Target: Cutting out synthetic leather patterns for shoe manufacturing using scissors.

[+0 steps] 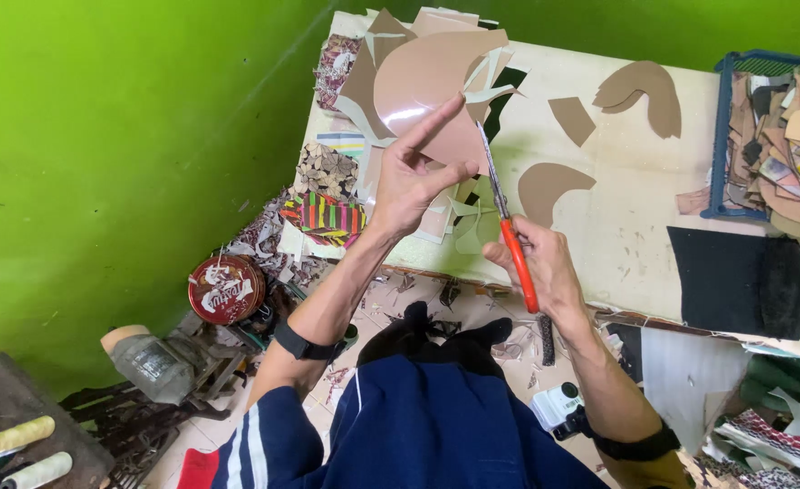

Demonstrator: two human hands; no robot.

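Left hand (409, 181) pinches a glossy tan leather sheet (427, 77) above the worktop (617, 208) (index finger raised); right hand (540, 263) clasps orange-handled scissors (507, 222), blades at the sheet's edge.

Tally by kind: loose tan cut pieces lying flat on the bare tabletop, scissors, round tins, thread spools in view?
Tan curved cut pieces flat on the cream tabletop: 3
Orange-handled scissors, in the right hand: 1
Round red tin: 1
Pale thread spools: 2
Total: 7
The left hand holds a separate large tan sheet, not counted.
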